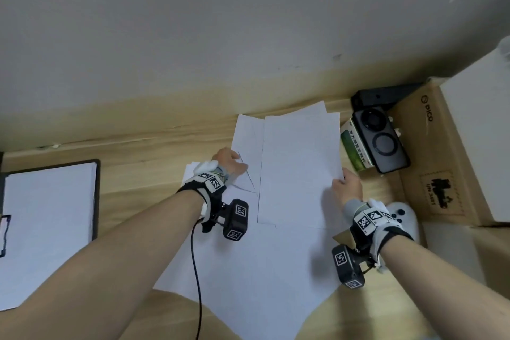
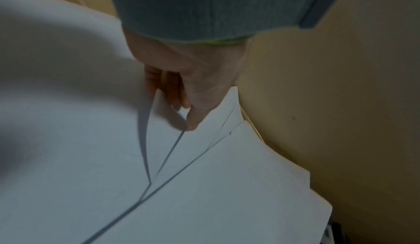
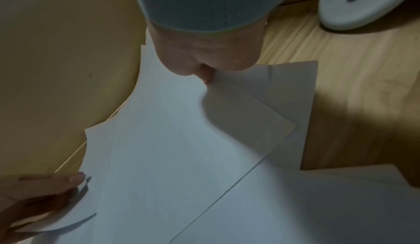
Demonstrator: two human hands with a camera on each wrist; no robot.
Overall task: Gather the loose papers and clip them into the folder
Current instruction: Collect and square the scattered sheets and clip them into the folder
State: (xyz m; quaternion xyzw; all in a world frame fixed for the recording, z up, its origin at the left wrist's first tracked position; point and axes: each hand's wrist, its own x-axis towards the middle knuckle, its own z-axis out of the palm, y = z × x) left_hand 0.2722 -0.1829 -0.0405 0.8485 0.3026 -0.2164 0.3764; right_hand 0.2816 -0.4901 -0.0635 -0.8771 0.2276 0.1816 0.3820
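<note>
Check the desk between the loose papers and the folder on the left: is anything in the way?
Nothing visible. Bare desk lies between the papers, gripped by the left hand and right hand, and the folder. Only the left forearm crosses above it.

Office or study desk, most likely — a light wood-grain desktop is set against a plain grey-white wall. Loose white sheets are spread over it, and a black clipboard-style folder holding paper is seen at the left edge. A PICO-branded cardboard box, a black VR headset and a white controller are crowded at the right — tech gear, not household items. A small green box is wedged beside the headset; its label cannot be read.
</note>
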